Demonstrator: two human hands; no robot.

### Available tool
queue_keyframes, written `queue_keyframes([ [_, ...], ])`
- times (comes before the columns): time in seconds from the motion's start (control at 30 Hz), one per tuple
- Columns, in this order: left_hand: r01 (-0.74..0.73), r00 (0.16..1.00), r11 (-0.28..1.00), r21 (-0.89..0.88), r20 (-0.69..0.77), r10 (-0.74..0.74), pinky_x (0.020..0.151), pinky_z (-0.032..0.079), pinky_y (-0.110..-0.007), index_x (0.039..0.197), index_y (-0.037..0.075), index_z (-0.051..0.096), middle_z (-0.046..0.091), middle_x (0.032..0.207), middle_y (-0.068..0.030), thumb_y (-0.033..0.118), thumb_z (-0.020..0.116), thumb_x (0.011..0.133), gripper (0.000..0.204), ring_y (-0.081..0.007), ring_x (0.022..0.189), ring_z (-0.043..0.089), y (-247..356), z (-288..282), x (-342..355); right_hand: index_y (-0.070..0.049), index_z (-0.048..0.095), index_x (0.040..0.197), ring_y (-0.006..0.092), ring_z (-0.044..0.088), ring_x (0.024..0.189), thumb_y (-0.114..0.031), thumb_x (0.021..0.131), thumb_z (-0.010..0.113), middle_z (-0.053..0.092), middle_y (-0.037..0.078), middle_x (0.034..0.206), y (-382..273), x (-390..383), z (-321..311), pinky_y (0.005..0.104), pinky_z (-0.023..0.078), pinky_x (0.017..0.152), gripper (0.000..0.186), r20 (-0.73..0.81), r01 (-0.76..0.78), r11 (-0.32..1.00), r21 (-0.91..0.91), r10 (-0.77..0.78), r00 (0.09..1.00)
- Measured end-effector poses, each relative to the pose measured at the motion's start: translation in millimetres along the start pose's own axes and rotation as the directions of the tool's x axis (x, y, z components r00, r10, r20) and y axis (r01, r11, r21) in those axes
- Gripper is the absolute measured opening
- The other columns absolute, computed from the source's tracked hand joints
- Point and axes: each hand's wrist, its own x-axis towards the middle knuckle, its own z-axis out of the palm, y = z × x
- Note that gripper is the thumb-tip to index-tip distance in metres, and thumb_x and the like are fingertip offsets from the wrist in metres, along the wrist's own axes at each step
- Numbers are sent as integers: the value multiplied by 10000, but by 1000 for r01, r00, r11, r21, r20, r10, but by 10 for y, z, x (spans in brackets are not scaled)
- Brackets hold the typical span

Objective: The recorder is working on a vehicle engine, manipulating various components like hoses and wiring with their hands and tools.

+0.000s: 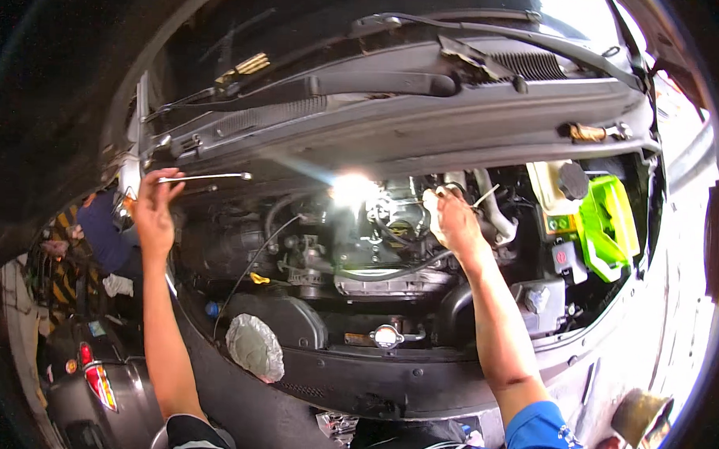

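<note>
My left hand (155, 213) is raised at the engine bay's left, fingers closed on a slim metal wrench (215, 176) that lies nearly level, pointing right. My right hand (456, 224) reaches into the engine (374, 257) at its upper right, beside a pale curved pipe (502, 221); its fingers are curled round something light-coloured that I cannot make out. A bright light (353, 190) glares over the engine between my hands and washes out the parts there. A yellow dipstick handle (259, 278) sits lower left of centre.
A green plastic tray (609, 229) sits by a reservoir (551, 184) at right. A ratchet-like tool (596, 131) rests on the cowl. A crumpled foil disc (254, 347) is on the front panel. Another person in dark blue (102, 231) and a scooter (100, 382) are at left.
</note>
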Motion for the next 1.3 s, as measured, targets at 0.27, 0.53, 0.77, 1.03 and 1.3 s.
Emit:
queue_keyframes([
  [0.27, -253, 941, 886, -388, -310, 133, 1094, 506, -635, 1461, 50, 392, 602, 1297, -278, 307, 477, 1131, 427, -477, 1227, 630, 978, 237, -249, -42, 683, 1211, 328, 661, 1154, -130, 1004, 413, 708, 228, 1123, -122, 21, -69, 443, 483, 1047, 352, 89, -93, 995, -26, 95, 991],
  [0.53, 322, 921, 914, -246, 306, -242, 665, 576, -319, 1533, 139, 406, 550, 778, -16, 258, 593, 1091, 495, -107, 623, 565, 1329, 1088, -778, -46, 708, 952, 337, 688, 1045, -182, 1046, 368, 729, 182, 999, 83, -78, 234, 425, 520, 987, 379, -198, -55, 985, 165, 88, 976],
  [0.77, -79, 737, 826, 559, 590, -328, 907, 525, -464, 1262, -37, 657, 739, 998, -233, 128, 653, 1014, 298, -453, 949, 699, 626, 1666, -800, -16, 715, 1030, 438, 703, 996, -258, 1060, 464, 733, 249, 1006, -367, 60, -66, 510, 560, 892, 350, -142, -121, 991, 62, 129, 981],
  [1.03, -195, 748, 723, 663, 577, -328, 861, 537, -538, 1160, 74, 721, 705, 1018, -239, 121, 622, 1001, 194, -472, 963, 691, 361, 2468, -684, 49, 694, 1060, 454, 701, 1012, -327, 1080, 480, 720, 286, 1039, -261, 69, -100, 504, 561, 923, 433, -15, -293, 950, 110, 296, 955],
  [1.3, -414, 767, 501, 760, 588, -257, 792, 574, -505, 1181, 125, 732, 703, 1011, -165, 82, 623, 944, 264, -354, 907, 731, 186, 2852, -766, -51, 735, 1192, 461, 664, 1118, -179, 1021, 459, 700, 282, 1229, -360, 103, -131, 522, 535, 997, 349, 93, -388, 916, 98, 380, 921],
])
